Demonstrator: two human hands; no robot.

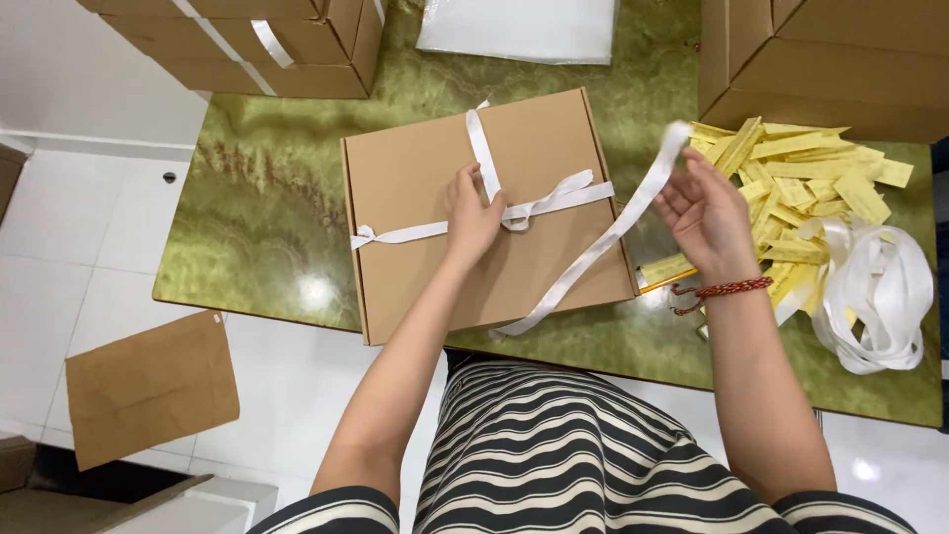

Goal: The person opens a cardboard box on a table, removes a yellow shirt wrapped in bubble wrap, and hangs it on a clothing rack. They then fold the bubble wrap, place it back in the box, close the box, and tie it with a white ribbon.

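A flat brown cardboard box [415,188] lies on a green marbled table [257,218], wrapped crosswise with white ribbon [484,148]. My left hand [472,218] presses down on the ribbon crossing near the box's middle, fingers around the strands. My right hand [704,213] is raised to the right of the box and holds a long loose end of the same ribbon, which runs diagonally down to the box's near edge. A red cord bracelet sits on my right wrist.
A heap of yellow paper strips [801,183] and a bundle of white ribbon [880,292] lie at the right. Stacked cardboard boxes stand at the back left [287,44] and back right [840,59]. A white bag [519,30] lies behind. A brown envelope [148,386] is on the floor.
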